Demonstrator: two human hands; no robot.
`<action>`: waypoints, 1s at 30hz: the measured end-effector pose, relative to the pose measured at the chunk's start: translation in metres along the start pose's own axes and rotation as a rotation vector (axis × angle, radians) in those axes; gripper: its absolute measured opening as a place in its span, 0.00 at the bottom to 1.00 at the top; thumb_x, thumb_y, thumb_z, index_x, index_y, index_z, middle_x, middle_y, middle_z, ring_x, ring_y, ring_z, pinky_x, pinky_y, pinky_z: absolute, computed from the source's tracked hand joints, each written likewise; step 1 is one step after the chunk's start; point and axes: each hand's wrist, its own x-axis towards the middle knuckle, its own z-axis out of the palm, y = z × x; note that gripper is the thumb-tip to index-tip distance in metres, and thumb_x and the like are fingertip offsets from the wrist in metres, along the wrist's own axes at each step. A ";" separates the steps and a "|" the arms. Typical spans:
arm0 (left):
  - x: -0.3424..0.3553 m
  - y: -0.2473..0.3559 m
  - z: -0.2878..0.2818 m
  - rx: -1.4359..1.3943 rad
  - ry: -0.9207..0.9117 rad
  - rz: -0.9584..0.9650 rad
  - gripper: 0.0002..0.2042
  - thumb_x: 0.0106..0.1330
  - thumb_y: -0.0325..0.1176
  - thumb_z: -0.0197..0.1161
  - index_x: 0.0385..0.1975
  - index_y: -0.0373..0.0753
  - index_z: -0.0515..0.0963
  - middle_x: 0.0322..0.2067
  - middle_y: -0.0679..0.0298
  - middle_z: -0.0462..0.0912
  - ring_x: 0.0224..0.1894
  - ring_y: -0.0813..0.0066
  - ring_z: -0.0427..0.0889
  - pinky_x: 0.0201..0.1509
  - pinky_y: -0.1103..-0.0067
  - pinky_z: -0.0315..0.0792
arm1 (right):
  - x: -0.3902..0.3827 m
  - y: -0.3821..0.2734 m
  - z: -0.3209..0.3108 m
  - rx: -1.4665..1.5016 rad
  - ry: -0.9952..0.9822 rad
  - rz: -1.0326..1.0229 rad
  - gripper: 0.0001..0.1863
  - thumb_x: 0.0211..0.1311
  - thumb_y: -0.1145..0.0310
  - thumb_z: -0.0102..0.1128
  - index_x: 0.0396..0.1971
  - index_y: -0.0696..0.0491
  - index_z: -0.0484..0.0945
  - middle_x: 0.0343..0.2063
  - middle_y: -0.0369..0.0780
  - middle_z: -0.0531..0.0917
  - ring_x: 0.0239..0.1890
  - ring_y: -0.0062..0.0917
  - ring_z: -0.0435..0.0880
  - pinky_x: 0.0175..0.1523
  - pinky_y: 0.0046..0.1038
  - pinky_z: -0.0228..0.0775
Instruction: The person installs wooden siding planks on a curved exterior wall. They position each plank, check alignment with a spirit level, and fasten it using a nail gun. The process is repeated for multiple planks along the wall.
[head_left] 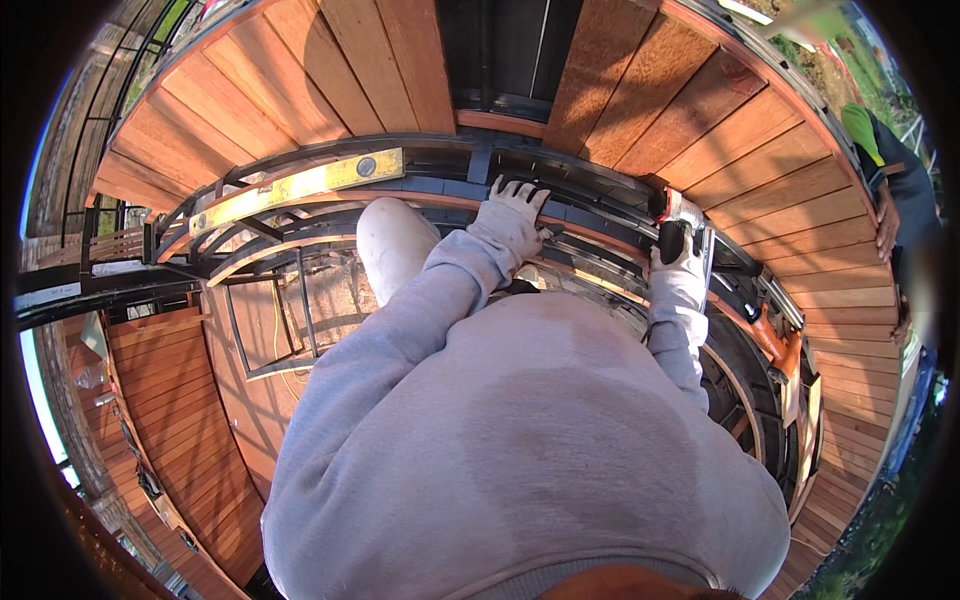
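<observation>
My left hand [515, 210], in a light glove with dark fingertips, lies with its fingers spread on the curved black frame [480, 165]. It holds nothing. To its right, my gloved right hand [680, 262] is closed round the dark grip of a red-and-black power tool [684, 212]. The exact kind of tool is unclear. A yellow spirit level [300, 190] rests along the frame left of my hands. Beyond the frame, reddish wood boards [690, 110] fan out on both sides of a dark gap [515, 50] where black framing shows.
An orange-brown handled object [775, 340] lies on the frame right of my right arm. At the far right a person [900, 190] stands by the boards' outer edge. Lower left are curved wooden steps [165, 400] and a black metal frame [270, 320].
</observation>
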 end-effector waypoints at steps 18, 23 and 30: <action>0.012 0.001 0.020 0.087 0.088 0.043 0.36 0.59 0.51 0.70 0.65 0.42 0.68 0.61 0.56 0.72 0.65 0.53 0.68 0.73 0.55 0.55 | -0.015 0.017 -0.032 0.000 0.084 -0.115 0.34 0.62 0.51 0.65 0.67 0.47 0.71 0.58 0.54 0.74 0.57 0.47 0.79 0.60 0.42 0.74; 0.014 0.002 0.018 0.059 0.074 0.063 0.36 0.57 0.49 0.70 0.65 0.42 0.68 0.61 0.56 0.72 0.65 0.52 0.68 0.74 0.55 0.55 | -0.037 -0.007 -0.039 0.144 0.109 -0.386 0.31 0.65 0.52 0.59 0.64 0.51 0.72 0.58 0.51 0.75 0.59 0.47 0.75 0.62 0.43 0.71; 0.016 -0.027 0.023 -0.073 0.081 0.121 0.35 0.53 0.42 0.74 0.63 0.44 0.70 0.60 0.56 0.75 0.66 0.53 0.70 0.75 0.57 0.55 | -0.029 -0.072 -0.001 -0.048 -0.338 -0.664 0.40 0.63 0.46 0.60 0.72 0.48 0.63 0.69 0.52 0.64 0.73 0.47 0.61 0.76 0.48 0.51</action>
